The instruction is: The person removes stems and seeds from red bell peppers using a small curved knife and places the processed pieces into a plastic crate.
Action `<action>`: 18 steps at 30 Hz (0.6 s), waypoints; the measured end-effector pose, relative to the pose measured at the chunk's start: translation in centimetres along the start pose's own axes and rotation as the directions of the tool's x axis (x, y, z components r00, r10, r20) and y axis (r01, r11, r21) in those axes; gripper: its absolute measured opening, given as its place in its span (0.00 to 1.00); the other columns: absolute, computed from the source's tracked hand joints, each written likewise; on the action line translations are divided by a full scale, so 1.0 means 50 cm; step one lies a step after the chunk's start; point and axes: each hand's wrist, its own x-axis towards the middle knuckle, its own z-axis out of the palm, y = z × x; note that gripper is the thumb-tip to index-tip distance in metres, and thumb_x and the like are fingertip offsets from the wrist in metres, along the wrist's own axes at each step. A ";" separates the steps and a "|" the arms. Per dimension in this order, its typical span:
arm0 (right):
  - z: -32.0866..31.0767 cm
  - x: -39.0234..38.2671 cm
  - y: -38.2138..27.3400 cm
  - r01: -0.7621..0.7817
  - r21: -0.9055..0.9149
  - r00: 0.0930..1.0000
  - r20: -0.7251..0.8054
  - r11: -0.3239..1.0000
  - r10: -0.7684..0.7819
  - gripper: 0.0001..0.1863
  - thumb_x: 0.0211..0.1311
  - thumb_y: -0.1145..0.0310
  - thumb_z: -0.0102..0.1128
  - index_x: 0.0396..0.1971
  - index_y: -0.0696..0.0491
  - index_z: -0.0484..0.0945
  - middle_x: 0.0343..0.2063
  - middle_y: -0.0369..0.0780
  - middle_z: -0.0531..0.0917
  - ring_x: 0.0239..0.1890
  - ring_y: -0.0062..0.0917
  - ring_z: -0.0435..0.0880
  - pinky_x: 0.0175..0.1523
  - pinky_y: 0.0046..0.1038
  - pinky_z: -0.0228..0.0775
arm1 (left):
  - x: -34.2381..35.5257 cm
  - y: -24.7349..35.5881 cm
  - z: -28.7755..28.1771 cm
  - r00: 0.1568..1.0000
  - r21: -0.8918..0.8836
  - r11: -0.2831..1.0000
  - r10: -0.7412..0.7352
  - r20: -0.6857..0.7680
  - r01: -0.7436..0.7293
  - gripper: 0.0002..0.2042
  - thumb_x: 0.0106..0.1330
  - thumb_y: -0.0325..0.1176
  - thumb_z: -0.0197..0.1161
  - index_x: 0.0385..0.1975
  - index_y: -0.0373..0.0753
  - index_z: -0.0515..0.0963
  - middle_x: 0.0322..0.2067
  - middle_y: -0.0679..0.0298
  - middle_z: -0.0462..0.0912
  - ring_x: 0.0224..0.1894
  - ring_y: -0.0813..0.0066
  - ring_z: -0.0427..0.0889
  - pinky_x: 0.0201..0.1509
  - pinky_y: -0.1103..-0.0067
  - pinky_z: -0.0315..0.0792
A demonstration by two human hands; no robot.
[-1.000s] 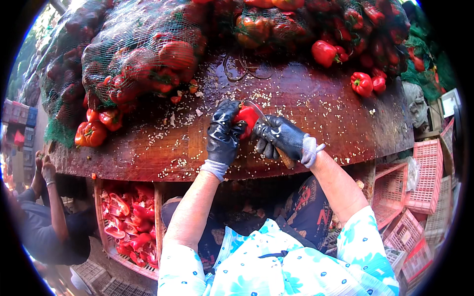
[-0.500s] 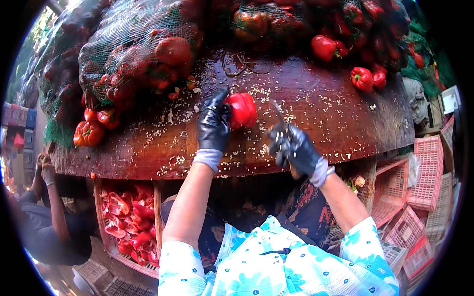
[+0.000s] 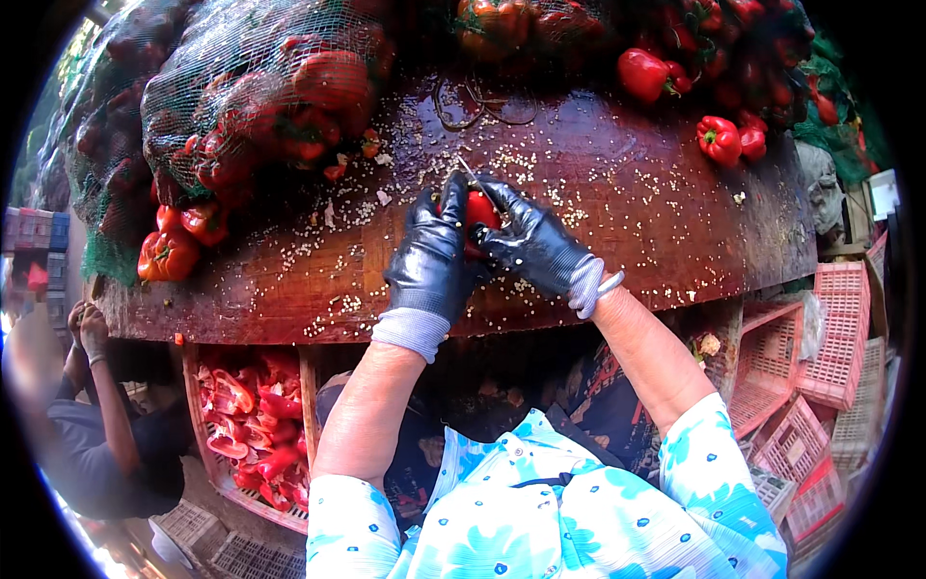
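Over the reddish-brown wooden table, a rounded, glossy red bell pepper is partly enclosed by the curled grip of the black-gloved left hand, while a slim metal knife, its handle hidden, is clasped in the closed grip of the black-gloved right hand. Probably light, firm-walled but crushable and slippery-skinned, the pepper is best held round its broad sides, clear of the blade.

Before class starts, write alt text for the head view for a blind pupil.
The gloved left hand holds a red bell pepper, the right hand a knife, over a seed-strewn table. Mesh pepper sacks crowd its far side; cut red peppers lie in a crate at lower left.
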 end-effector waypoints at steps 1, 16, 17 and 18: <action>0.005 -0.001 -0.019 0.027 -0.141 0.999 -0.029 0.990 -0.032 0.31 0.56 0.69 0.61 0.62 0.51 0.65 0.55 0.51 0.74 0.56 0.45 0.75 0.59 0.38 0.70 | -0.006 -0.010 0.008 0.999 -0.007 1.000 0.006 -0.037 -0.006 0.48 0.44 0.31 0.76 0.68 0.45 0.54 0.56 0.48 0.65 0.56 0.48 0.71 0.53 0.65 0.74; -0.013 0.020 0.010 -0.387 0.517 0.887 -0.017 0.763 0.461 0.31 0.65 0.67 0.59 0.65 0.56 0.59 0.34 0.35 0.81 0.24 0.13 0.75 0.23 0.19 0.69 | -0.049 -0.128 0.033 0.986 -0.668 0.729 0.061 -0.153 -0.149 0.35 0.51 0.22 0.71 0.61 0.39 0.64 0.58 0.59 0.69 0.61 0.69 0.69 0.64 0.75 0.65; -0.018 0.015 0.007 -0.440 0.471 0.882 0.066 0.764 0.467 0.32 0.65 0.66 0.59 0.65 0.56 0.58 0.33 0.35 0.81 0.22 0.12 0.74 0.21 0.18 0.67 | -0.049 -0.132 0.031 0.990 -0.728 0.672 0.060 -0.128 -0.135 0.35 0.51 0.22 0.70 0.61 0.39 0.63 0.58 0.59 0.69 0.61 0.69 0.68 0.64 0.75 0.65; -0.014 -0.010 -0.005 -0.475 0.449 0.855 0.034 0.756 0.517 0.27 0.66 0.67 0.58 0.62 0.57 0.62 0.33 0.34 0.80 0.22 0.12 0.72 0.21 0.17 0.66 | -0.056 -0.131 0.032 0.993 -0.768 0.629 0.060 -0.102 -0.117 0.35 0.52 0.22 0.70 0.62 0.40 0.62 0.58 0.59 0.68 0.61 0.70 0.68 0.65 0.75 0.64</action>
